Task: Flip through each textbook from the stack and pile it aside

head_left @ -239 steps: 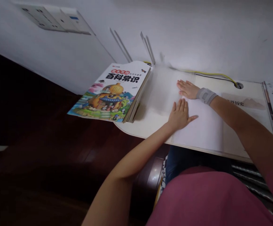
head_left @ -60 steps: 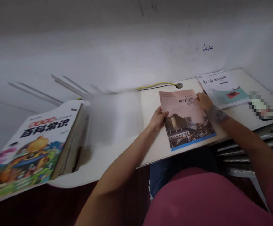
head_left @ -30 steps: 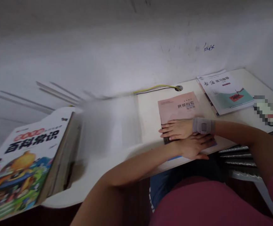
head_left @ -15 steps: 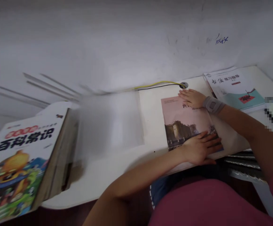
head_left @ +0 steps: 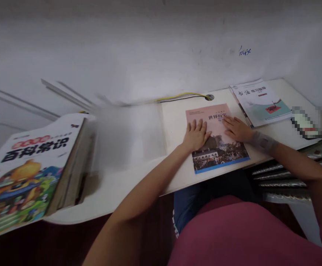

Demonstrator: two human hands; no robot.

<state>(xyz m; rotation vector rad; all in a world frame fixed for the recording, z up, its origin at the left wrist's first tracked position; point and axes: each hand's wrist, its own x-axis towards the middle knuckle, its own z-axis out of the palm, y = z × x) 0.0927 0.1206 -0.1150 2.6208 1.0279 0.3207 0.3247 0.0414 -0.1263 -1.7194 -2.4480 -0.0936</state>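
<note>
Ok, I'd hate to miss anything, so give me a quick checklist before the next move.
1. Left hand on the pink book: ok, palm down.
2. Right hand on the pink book: ok, palm down.
3. Title uncovered: not ok, right hand hides part.
4. Pink book apart from the white-and-teal book: ok, gap visible.
5. Book stack fully supported by the desk: cannot tell, base partly hidden.
</note>
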